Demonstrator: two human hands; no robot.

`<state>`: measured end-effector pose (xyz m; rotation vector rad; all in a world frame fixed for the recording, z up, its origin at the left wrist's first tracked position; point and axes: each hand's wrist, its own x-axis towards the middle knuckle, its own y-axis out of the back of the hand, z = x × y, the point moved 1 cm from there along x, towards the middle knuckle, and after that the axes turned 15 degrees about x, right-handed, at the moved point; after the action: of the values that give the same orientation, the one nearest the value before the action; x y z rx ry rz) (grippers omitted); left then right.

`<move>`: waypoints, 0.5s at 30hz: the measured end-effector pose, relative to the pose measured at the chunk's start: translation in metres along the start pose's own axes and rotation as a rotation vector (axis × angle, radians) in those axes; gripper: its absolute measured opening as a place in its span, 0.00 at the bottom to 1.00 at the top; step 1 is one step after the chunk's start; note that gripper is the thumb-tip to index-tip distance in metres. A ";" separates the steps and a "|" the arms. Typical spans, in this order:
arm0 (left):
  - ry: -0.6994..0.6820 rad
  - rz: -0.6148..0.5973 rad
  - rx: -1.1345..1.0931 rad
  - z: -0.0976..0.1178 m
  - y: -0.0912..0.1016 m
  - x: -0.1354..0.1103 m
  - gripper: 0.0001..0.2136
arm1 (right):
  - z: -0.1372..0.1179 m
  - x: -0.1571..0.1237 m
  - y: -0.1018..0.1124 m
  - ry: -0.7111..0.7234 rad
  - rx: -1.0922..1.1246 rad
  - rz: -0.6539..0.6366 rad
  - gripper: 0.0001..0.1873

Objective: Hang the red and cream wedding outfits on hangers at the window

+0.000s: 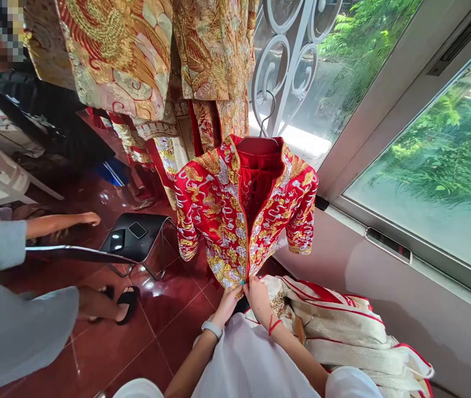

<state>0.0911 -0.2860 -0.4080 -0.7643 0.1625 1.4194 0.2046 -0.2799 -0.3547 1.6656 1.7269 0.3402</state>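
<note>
Both grips closed narrow on the bottom hem of the red jacket [244, 213]. Left hand [228, 303] pinches the left front edge, right hand [259, 298] the right front edge, fingertips almost touching at the centre seam.

Jacket hangs upright on a hanger [265, 119], which is hooked on the white iron grille [293, 61] at the window.

Progress, as judged: front edges meet from mid-chest down to the hem. Above that, the collar and upper front gape, with red lining showing. The lower front looks done and the top looks left open. Fastenings are too small to make out.

Room:
- Right of the hands, a cream garment with red trim [343, 331] is heaped just beside the wrists, against the wall under the window.
- Left, red tile floor [169, 326] lies open near the hands.
- Further left, a black stool [136, 237], then another person's arm [61, 222] and a sandalled foot [124, 301], well apart.
- Gold embroidered robes [136, 61] hang just behind the jacket.
</note>
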 end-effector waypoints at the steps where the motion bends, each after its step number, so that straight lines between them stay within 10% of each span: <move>1: -0.001 0.006 0.006 0.001 -0.001 -0.001 0.24 | -0.002 0.001 0.003 -0.033 0.042 -0.033 0.07; 10: -0.017 0.023 0.013 -0.001 0.000 0.002 0.23 | 0.005 0.001 0.027 -0.237 0.539 -0.317 0.16; 15: 0.037 0.086 0.090 -0.015 0.003 0.014 0.24 | -0.012 0.009 0.025 -0.315 0.878 -0.268 0.17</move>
<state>0.0956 -0.2832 -0.4282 -0.7169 0.2888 1.4697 0.2167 -0.2641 -0.3328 1.8638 1.9327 -0.8814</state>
